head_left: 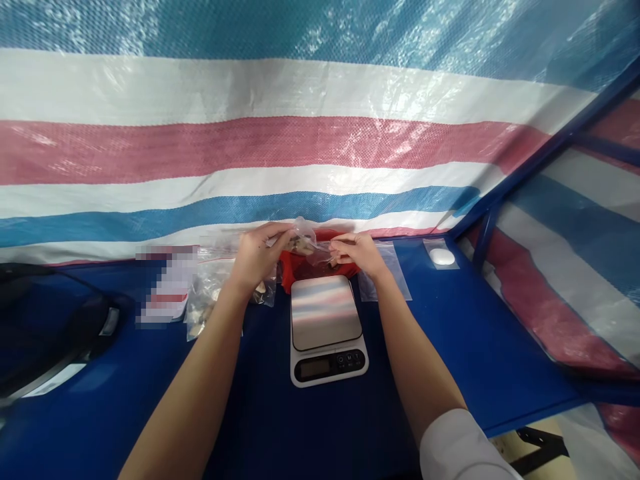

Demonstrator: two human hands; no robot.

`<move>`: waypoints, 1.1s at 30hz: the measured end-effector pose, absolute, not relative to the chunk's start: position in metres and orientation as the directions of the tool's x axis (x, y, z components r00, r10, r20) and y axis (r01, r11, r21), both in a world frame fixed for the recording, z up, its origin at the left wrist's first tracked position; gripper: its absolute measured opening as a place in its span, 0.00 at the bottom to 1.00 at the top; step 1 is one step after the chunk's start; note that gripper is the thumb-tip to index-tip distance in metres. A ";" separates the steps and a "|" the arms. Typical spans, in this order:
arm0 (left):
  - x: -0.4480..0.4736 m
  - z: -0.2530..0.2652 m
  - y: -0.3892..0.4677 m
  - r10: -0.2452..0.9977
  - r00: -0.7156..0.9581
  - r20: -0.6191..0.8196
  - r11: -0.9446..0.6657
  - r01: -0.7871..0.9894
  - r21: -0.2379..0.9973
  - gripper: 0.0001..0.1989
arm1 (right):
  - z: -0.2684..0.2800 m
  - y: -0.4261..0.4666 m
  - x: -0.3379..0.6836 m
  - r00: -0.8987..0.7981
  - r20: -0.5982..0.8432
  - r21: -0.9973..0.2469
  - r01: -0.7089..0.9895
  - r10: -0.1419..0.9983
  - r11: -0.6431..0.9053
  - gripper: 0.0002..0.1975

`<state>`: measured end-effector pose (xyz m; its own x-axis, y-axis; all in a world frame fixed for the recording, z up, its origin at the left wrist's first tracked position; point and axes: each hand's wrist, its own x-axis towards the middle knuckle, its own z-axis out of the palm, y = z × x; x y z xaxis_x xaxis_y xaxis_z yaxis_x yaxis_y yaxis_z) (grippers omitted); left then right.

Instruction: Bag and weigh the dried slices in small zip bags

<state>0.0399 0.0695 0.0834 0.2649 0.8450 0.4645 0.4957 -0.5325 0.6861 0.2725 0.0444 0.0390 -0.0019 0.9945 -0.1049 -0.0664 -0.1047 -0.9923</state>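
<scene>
Behind the digital kitchen scale (327, 313), my left hand (260, 253) pinches a clear plastic bag (301, 241) with small pale pieces inside. My right hand (360, 255) has its fingers closed on the same clear bag's other side, above a red plastic bag (300, 270). A small brownish piece shows by the right fingertips, too small to name. The red bag lies against the scale's back edge, partly hidden by my hands. Nothing rests on the scale's shiny plate, and its display looks dark.
Left of my hands lie clear bags of pale pieces (203, 303) and a partly blurred white packet (167, 293). A flat clear bag (395, 270) is beside my right wrist. Farther right sits a white oval object (442, 257) on a small bag. A black object (50, 327) occupies the left.
</scene>
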 end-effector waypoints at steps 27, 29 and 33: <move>0.041 0.075 0.072 0.832 0.298 0.468 -0.554 0.476 0.683 0.19 | 0.033 0.048 0.275 0.004 -0.126 -0.992 -0.026 0.992 -0.125 0.09; 0.039 0.073 0.074 0.814 0.355 0.461 -0.581 0.465 0.668 0.18 | 0.033 0.048 0.275 0.012 -0.118 -0.993 -0.003 0.993 -0.118 0.08; 0.036 0.071 0.076 0.802 0.398 0.445 -0.594 0.466 0.655 0.19 | 0.034 0.047 0.275 0.041 -0.103 -0.995 0.010 0.994 -0.104 0.07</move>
